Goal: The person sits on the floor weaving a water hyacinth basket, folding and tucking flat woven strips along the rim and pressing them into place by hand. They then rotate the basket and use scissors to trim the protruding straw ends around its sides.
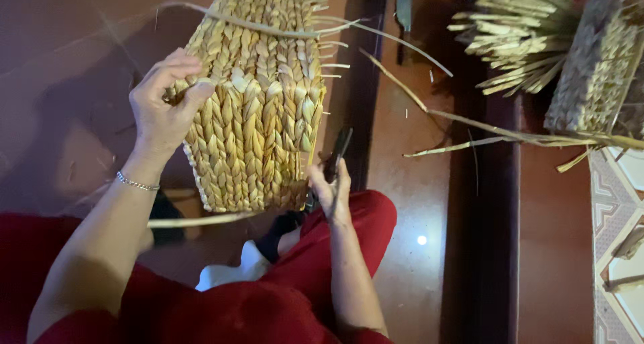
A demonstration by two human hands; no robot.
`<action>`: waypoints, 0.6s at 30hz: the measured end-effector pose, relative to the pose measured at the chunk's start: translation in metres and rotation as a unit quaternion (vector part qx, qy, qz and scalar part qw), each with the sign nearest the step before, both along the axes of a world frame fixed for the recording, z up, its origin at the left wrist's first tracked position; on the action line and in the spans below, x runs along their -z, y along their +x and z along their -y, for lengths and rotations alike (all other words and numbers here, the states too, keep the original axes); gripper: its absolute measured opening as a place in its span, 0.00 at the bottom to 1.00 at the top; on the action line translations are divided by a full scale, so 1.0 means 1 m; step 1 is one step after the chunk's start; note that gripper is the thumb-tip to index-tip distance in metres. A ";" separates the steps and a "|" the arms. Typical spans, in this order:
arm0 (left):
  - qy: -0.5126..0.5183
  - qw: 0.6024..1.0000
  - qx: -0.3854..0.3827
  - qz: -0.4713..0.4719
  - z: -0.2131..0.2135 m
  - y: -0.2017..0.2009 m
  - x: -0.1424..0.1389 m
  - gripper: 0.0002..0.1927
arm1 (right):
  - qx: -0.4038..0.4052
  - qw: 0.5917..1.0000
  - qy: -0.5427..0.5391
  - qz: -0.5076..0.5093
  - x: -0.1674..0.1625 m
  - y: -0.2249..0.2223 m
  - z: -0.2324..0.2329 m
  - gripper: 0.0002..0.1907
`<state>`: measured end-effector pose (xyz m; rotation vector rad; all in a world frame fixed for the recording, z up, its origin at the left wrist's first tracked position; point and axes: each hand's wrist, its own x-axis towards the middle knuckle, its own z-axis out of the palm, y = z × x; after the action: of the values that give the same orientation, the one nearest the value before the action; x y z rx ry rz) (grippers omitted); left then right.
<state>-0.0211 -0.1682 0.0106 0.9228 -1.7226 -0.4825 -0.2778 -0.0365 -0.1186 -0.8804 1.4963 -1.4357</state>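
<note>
We hold the golden, rectangular woven straw basket point(255, 102) above our lap, left hand point(164, 106) clamped on its left edge, right hand point(330, 186) closed on dark scissors point(337, 155) at its lower corner, and should trim stray ends flush, blades clear of the braids.

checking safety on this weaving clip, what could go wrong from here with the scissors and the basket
1. The right hand holds dark scissors close to the woven basket panel; a slip could nick the braids.
2. The left hand grips only the panel's edge, so it might twist.
3. Loose straw strands could snag the blades.
</note>
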 end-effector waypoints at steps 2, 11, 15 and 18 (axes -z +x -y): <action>0.002 1.000 0.007 0.000 -0.007 0.003 0.004 0.12 | 0.002 1.000 -0.025 0.002 0.006 0.013 -0.011 0.12; 0.069 0.997 -0.001 -0.031 -0.054 0.015 0.023 0.15 | 0.047 0.987 0.068 0.136 0.010 0.040 -0.039 0.12; 0.111 0.993 -0.032 -0.032 -0.071 0.027 0.036 0.18 | 0.038 0.988 0.044 0.144 0.019 0.058 -0.037 0.13; 0.138 0.990 -0.031 0.008 -0.087 0.043 0.048 0.20 | 0.021 0.995 0.074 0.064 0.027 0.066 -0.040 0.12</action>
<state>0.0219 -0.0815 -0.0378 1.1755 -1.6632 -0.6857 -0.2119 0.0035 -0.1460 -0.6587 1.5111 -1.3662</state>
